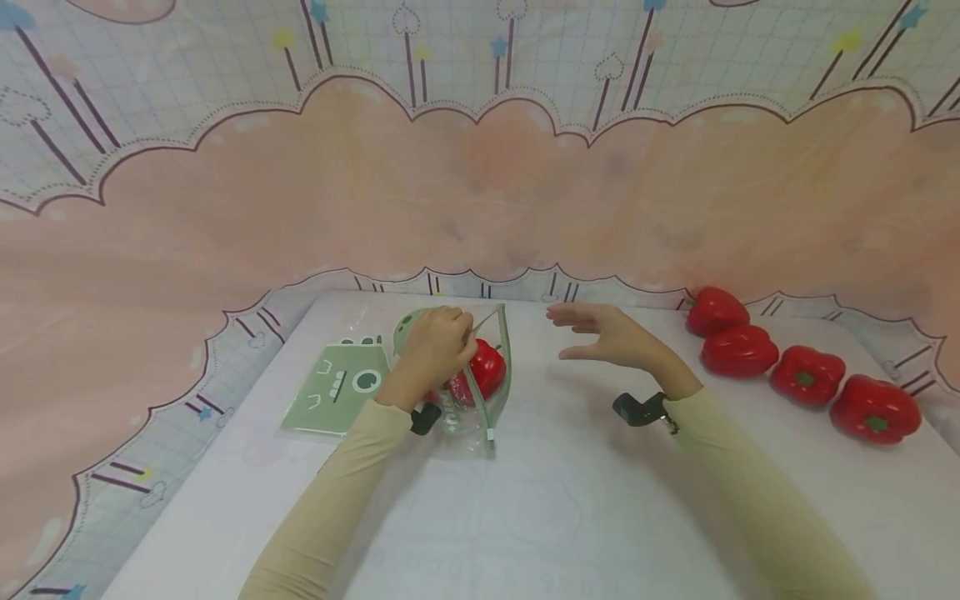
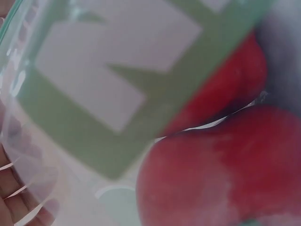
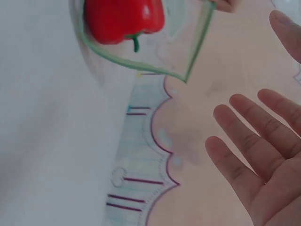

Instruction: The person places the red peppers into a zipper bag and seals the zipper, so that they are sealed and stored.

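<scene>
My left hand (image 1: pixel 437 350) grips the upper edge of a clear plastic zip bag with green trim (image 1: pixel 506 358). Its mouth gapes toward the right, and a red bell pepper (image 1: pixel 490 372) shows inside, near the opening. From the left wrist, two red peppers (image 2: pixel 202 179) appear behind the bag's clear wall, which carries a green and white print (image 2: pixel 113 80). My right hand (image 1: pixel 606 335) hovers to the right of the bag, fingers extended and thumb apart, touching nothing. Its palm (image 3: pixel 282 188) is bare in the right wrist view.
Several more red bell peppers (image 1: pixel 806 375) lie in a slanting row at the table's right. A green bag with a cartoon face (image 1: pixel 337 387) lies flat on the left. Behind the white table (image 1: pixel 480 525) hangs a patterned cloth (image 1: pixel 480 200).
</scene>
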Available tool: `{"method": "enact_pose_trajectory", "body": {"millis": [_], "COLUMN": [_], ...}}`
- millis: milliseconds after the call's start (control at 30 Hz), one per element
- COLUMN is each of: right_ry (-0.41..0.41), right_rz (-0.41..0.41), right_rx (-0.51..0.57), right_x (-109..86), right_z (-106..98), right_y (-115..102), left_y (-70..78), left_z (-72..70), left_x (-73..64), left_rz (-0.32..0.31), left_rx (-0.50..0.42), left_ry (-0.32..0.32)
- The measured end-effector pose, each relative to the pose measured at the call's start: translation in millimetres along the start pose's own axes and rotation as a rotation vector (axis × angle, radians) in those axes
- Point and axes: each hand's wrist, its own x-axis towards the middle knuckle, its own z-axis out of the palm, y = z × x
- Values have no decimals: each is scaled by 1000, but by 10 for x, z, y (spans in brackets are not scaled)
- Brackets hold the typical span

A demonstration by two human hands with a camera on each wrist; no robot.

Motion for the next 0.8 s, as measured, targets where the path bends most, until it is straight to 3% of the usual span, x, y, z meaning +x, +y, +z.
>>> {"method": "enact_pose_trajectory", "body": {"millis": [600, 800], "right_ry": [147, 143], "right_rz": [43, 205], "right_rx": [-225, -210], "right_x": [-666, -918], "right_z": [-618, -811], "right_y": [-55, 7], "left_y": [9, 12], "left_z": [-5, -2], "left_x": [-1, -3], "left_rz": [-8, -21], "left_rx": [-15, -22], "left_ry": [-15, -26]}}
